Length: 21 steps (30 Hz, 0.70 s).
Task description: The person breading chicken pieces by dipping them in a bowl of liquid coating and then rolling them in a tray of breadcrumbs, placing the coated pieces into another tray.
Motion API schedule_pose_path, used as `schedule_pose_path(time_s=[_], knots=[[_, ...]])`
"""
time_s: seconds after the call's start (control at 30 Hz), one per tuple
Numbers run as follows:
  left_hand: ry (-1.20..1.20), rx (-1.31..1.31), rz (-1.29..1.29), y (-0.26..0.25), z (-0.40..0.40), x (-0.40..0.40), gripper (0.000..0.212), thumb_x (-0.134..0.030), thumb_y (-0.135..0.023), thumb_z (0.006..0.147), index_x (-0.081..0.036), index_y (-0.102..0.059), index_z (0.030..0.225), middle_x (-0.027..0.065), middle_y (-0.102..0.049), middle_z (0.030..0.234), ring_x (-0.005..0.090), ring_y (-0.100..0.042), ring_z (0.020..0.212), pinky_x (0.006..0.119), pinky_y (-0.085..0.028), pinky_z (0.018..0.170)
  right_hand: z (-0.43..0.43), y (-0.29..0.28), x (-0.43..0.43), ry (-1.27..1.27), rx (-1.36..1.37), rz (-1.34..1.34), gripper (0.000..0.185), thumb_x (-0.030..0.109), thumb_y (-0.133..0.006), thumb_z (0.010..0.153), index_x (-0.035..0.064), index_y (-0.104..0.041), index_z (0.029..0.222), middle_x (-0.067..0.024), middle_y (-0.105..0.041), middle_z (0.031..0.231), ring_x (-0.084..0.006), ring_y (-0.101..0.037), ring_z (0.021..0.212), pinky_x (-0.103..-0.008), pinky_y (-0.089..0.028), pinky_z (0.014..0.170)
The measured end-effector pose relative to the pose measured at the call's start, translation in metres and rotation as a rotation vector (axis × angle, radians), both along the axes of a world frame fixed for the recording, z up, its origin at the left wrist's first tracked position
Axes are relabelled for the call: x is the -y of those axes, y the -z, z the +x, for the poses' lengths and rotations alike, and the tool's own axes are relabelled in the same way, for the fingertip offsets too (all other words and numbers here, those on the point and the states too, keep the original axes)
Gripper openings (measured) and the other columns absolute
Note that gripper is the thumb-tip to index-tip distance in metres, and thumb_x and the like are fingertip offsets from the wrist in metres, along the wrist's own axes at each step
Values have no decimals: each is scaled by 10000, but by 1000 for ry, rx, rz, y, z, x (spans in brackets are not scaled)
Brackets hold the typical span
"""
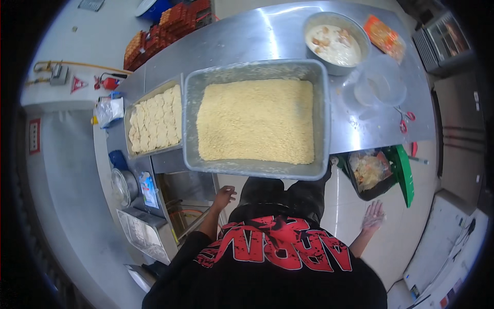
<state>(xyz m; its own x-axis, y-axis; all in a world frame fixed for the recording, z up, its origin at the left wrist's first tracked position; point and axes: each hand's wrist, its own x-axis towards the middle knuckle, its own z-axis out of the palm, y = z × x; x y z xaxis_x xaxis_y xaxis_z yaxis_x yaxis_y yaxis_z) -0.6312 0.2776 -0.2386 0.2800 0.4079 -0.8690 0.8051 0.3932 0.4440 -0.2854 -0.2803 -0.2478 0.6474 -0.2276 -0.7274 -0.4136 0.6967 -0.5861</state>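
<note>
My left hand (224,197) hangs low beside my body with fingers slightly curled and nothing in it. At the other side my right hand (373,216), dusted white or thinly gloved, is spread over the floor, also holding nothing. Before me a large grey plastic tub (256,175) holds pale yellow crumbs (256,119); its near side reaches past the table edge. Left of it lies a metal tray (133,154) of pale, cracked dough-like pieces (156,119). A round metal pan (337,69) with white liquid and brownish lumps stands at the back right, near a clear plastic container (380,83).
Red-handled scissors (404,119) and an orange-and-clear packet (385,38) lie on the steel table (239,42). Below its right edge stands a bin (368,191) with a green lid (403,175). Egg trays (166,29) are stacked beyond; a flour-dusted metal container (144,233) is at lower left.
</note>
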Motion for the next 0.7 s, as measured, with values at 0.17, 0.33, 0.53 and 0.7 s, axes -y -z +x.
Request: schedule_pose_path(time_s=[0.17,0.33,0.53,0.7], knots=[[-143,189,110,-4,47,-6,302,-299,-493,915,-75,-556,1106,80,-664,939,160,-639,718,268,-453,600,64,-126,-187,-415,632,434,402,341,-424,946,76,-460,1247,-70,-531,1162,-221,-513,1020,-357,-468,866],[-788,563,-33,-30,81,-24,704,-608,-386,877,-130,-237,1373,216,-360,1326,354,-522,1062,467,-485,795,108,-204,-410,-1302,476,43,344,316,-407,941,7,-552,980,-133,-617,922,-263,-610,878,-411,-491,771],[-892,802,-234,-122,106,-20,871,-736,-331,799,-248,28,1425,262,-163,1417,469,-357,1219,612,-419,893,125,-129,-522,-2438,576,-1217,311,284,-460,886,17,-593,977,-113,-642,849,-198,-616,768,-320,-482,707],[-823,940,-258,-127,103,-18,722,-679,-289,853,-268,-80,1408,239,-300,1340,443,-441,1154,621,-443,861,56,-105,-564,-2659,292,-478,394,350,-422,932,13,-623,896,-124,-647,778,-214,-614,692,-348,-511,662]])
